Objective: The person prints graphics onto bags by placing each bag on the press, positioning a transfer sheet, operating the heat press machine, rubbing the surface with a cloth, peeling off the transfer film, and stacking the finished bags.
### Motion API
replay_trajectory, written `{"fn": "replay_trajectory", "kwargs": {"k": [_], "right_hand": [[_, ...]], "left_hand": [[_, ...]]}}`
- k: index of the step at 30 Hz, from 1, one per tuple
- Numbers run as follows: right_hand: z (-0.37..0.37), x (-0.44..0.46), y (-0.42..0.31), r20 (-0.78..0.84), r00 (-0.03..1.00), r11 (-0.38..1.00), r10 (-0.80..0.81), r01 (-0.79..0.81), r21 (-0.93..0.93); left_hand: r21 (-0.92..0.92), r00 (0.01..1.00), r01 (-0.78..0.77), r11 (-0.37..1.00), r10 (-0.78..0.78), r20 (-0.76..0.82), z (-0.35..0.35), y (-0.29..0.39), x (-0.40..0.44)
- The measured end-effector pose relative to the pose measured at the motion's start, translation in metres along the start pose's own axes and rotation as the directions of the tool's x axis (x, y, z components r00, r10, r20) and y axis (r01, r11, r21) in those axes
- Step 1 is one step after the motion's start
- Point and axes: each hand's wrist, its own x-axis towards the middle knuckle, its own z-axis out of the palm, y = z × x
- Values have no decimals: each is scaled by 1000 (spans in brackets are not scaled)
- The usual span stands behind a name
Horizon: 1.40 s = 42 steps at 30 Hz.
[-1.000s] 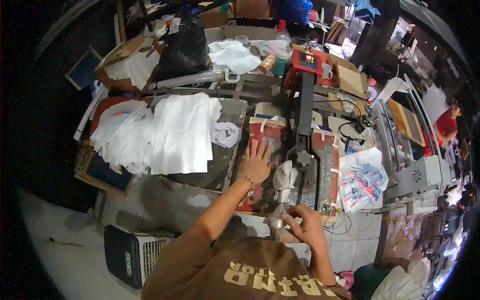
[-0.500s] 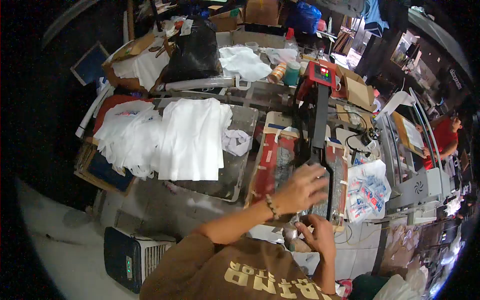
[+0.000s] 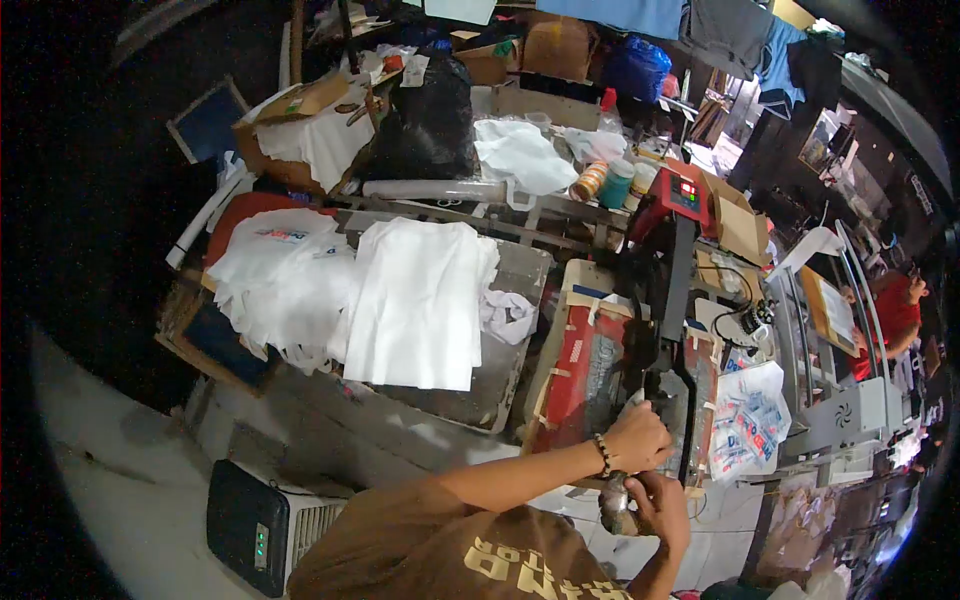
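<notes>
My left hand (image 3: 640, 438), with a beaded bracelet at the wrist, is closed over the front of the heat press (image 3: 676, 300). What its fingers hold, if anything, is hidden; a small pale scrap shows just beyond them. Right below, my right hand (image 3: 662, 508) is wrapped round a shiny brownish roll that looks like tape (image 3: 614, 508). Both hands are close together. Under them lies the press's red and grey bed (image 3: 572, 375), with pale tape strips at its edges.
To the left, a stack of white fabric bags (image 3: 415, 305) lies beside a heap of printed white ones (image 3: 285, 265). Printed transfers (image 3: 748, 425) lie on the right. A black plastic bag (image 3: 425, 120) stands at the back. A person in red (image 3: 888, 325) is at far right.
My left hand has gone from spread fingers to closed and come down nearer my right hand. The right hand still holds the roll. The view has shifted, moving the scene right and down.
</notes>
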Motion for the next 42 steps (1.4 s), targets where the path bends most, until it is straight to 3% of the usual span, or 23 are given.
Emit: {"fn": "replay_trajectory", "kwargs": {"k": [2, 3, 4, 6, 8, 10, 11, 13, 16, 18, 20, 22, 25, 32, 34, 36, 37, 39, 40, 41, 42], "right_hand": [[-16, 8, -21, 148, 981, 985, 124, -140, 103], [-2, 9, -4, 39, 996, 985, 80, -84, 151], [3, 10, 3, 31, 996, 984, 87, -90, 151], [7, 12, 15, 25, 984, 911, 176, -173, 375], [11, 9, 35, 39, 980, 931, 194, -196, 309], [24, 0, 55, -63, 970, 961, 234, -221, 166], [25, 0, 60, -68, 970, 962, 235, -222, 160], [16, 8, 48, 87, 972, 895, 219, -236, 379], [17, 8, 42, 117, 952, 866, 283, -306, 395], [12, 15, 29, 120, 962, 863, 244, -272, 426], [6, 12, 21, 215, 911, 773, 353, -413, 482], [10, 11, 28, 223, 909, 787, 353, -417, 454], [11, 7, 28, 210, 925, 804, 317, -379, 457], [8, 11, 24, 224, 923, 846, 312, -377, 376], [13, 6, 19, 219, 922, 863, 321, -380, 333], [22, -3, 29, -75, 970, 954, 232, -212, 213], [24, -3, 36, -73, 972, 957, 222, -202, 210], [22, -1, 50, 20, 1000, 988, 14, -16, 152], [12, 1, 41, 24, 1000, 989, 0, -3, 149], [-1, 0, 30, 118, 993, 990, -12, -4, 142], [-16, -2, 12, 212, 977, 991, -20, -9, 133]], "left_hand": [[35, 987, 38, 999, -43, 154, 1, -2, 0], [43, 991, 17, 999, -22, 129, 3, -5, -1], [38, 991, 8, 999, -13, 134, 4, -5, -1], [34, 993, 15, 999, -19, 114, 6, -6, -2], [34, 992, 12, 999, -16, 121, 5, -5, -1], [36, 993, 10, 999, -14, 121, 5, -6, 1], [11, 999, -8, 1000, 8, 46, 5, -5, -1], [-13, 999, -27, 1000, 27, -40, 8, -4, -3], [50, 998, -45, 998, 46, -33, 6, -6, -4], [-24, 999, -33, 999, 33, 2, 4, -6, -4], [-33, 997, -58, 998, 57, -52, 6, -7, -5], [-81, 996, -71, 994, 67, -58, 8, -8, -6], [-54, 991, -58, 997, 51, -124, 14, -8, -8], [-62, 999, -25, 998, 22, -50, 8, -8, -6], [-41, 992, -43, 998, 38, -117, 14, -7, -7], [-51, 995, -25, 998, 19, -102, 18, -6, -8], [-63, 996, -16, 998, 10, -85, 18, -7, -7], [-72, 998, -17, 997, 12, -60, 15, -9, -5], [-90, 1000, -19, 996, 17, -24, 11, -9, -5], [-86, 998, 7, 996, -1, 68, 7, -10, -3], [-79, 998, 12, 997, -7, 62, 3, -10, 3]]}}
